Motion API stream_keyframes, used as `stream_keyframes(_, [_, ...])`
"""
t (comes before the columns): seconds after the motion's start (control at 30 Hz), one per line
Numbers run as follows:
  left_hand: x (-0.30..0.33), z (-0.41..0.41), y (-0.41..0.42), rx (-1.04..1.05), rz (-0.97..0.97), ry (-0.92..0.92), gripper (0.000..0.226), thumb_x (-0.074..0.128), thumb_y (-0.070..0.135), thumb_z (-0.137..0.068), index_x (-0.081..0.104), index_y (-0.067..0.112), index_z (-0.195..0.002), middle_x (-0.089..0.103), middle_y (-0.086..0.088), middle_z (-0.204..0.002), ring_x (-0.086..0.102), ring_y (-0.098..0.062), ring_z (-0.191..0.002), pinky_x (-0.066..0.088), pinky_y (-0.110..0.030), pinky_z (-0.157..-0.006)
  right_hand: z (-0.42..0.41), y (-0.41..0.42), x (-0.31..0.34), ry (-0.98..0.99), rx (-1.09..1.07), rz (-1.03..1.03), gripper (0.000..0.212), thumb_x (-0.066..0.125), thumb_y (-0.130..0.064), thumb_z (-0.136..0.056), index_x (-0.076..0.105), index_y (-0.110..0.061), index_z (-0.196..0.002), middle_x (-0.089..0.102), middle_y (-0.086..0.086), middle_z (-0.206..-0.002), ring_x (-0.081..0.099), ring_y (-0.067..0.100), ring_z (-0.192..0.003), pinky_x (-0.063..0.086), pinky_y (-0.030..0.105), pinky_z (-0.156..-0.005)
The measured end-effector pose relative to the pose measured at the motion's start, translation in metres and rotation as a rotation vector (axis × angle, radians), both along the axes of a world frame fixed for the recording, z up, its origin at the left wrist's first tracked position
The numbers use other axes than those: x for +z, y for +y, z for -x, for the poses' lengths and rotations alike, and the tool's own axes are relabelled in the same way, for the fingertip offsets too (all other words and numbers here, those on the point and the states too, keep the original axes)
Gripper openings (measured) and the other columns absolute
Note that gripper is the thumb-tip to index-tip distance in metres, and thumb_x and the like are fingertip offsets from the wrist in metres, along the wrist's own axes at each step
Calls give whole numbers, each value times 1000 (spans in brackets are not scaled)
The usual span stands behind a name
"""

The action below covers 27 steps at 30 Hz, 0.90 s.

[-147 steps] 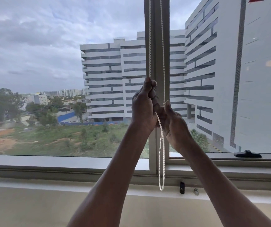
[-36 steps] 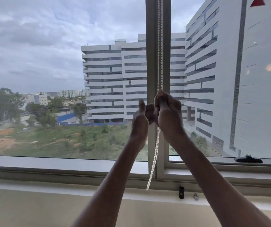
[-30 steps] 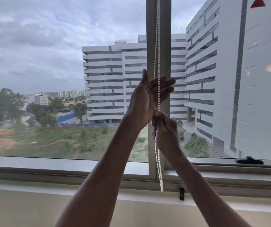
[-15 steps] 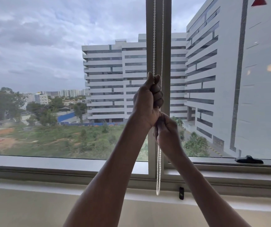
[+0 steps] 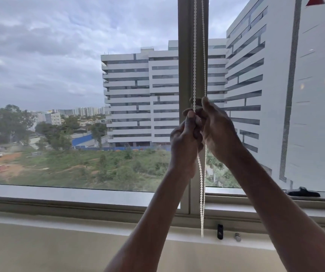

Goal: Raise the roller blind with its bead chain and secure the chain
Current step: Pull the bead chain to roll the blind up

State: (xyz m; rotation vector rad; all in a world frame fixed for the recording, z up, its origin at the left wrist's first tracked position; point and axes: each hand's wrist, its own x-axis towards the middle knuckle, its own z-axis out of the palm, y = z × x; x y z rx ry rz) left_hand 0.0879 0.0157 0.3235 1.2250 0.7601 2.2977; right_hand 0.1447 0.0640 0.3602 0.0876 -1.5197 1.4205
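Fingers of our left hand (image 5: 185, 143) are curling into a closed fist around the left strand of the white plastic bead chain (image 5: 194, 55), with the thumb tip pressing on the strand at the top of the fist. Our right hand (image 5: 219, 132) is sitting just beside it and slightly higher, touching it at the knuckles; its fingers are folding loosely around the right strand, thumb pointing up, though we cannot tell how firmly that strand is being held. Both strands are running straight up in front of the grey metal window mullion (image 5: 185, 46) and out of the top of the view, so the roller blind itself is not showing. Below our hands the two strands are hanging close together, their bottom loop ending just above the pale beige window ledge (image 5: 79, 242). Near that loop a small black upright clip (image 5: 220, 231) is standing on the ledge, and a small grey metal fitting (image 5: 237, 236) is sitting just to its right. Farther right, a black window handle (image 5: 302, 192) is lying along the lower frame. Through the glass we are seeing white office buildings (image 5: 138, 95) under a cloudy sky.
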Motion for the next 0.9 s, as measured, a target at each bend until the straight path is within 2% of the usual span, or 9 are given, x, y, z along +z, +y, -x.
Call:
stream_keyframes(0.1, [-15,-6,3,37,26,17,41,49,32,-101,53,23,-61,33,8,-48,25,-1,-38,23,-15,-36,-4,-8,23,-65,102,-9,35,37,-31,-105,57,-4,-114,69,12,-79,56,24,-63,43,33,-60])
stream_keyframes(0.2, [-18,-7,3,76,32,46,42,48,31,-101,49,21,-61,32,8,-48,24,-1,-38,22,-15,-37,-4,-11,32,-122,159,13,38,38,-33,-104,62,-5,-111,66,10,-72,52,17,-52,39,26,-46])
stream_keyframes(0.4, [-19,-2,2,162,60,90,43,45,29,-103,47,20,-60,31,14,-41,23,0,-35,20,-17,-37,-5,-5,41,-190,232,53,40,35,-33,-104,64,-4,-107,59,4,-66,47,15,-47,33,28,-50])
stream_keyframes(0.5, [-17,-1,2,176,62,89,46,46,28,-103,48,24,-56,28,14,-43,21,-2,-38,17,-22,-40,-2,-8,44,-134,232,114,39,35,-30,-105,64,-4,-102,51,0,-59,37,11,-44,30,24,-45])
stream_keyframes(0.57, [-17,-3,4,203,48,119,47,44,25,-103,44,24,-56,27,9,-47,19,-6,-42,15,-27,-44,2,-11,43,-53,199,168,35,36,-28,-105,63,-6,-96,37,-5,-51,24,8,-39,21,21,-41])
stream_keyframes(0.63, [-17,-4,5,221,20,115,50,42,19,-104,42,24,-54,26,1,-50,20,-8,-44,17,-26,-43,6,-14,40,36,159,175,33,35,-23,-105,59,-10,-86,27,-7,-45,16,6,-35,15,17,-38])
stream_keyframes(0.7, [-16,-2,9,221,-18,87,52,39,12,-104,43,22,-53,30,2,-47,24,-4,-40,21,-18,-40,9,-16,36,96,129,123,34,34,-19,-105,54,-14,-79,26,-8,-42,15,5,-34,14,14,-38])
stream_keyframes(0.8, [-11,1,12,219,-24,71,49,35,8,-103,39,16,-55,30,5,-44,24,-3,-37,21,-16,-37,13,-20,34,141,20,10,35,36,-17,-104,51,-16,-73,29,-8,-42,17,6,-33,16,14,-38])
stream_keyframes(0.9, [-1,7,9,201,92,147,56,27,25,-107,43,6,-57,39,-1,-43,32,-11,-37,26,-18,-40,15,-21,33,192,-96,-57,34,39,-15,-101,50,-16,-69,30,-8,-43,20,6,-35,19,16,-38])
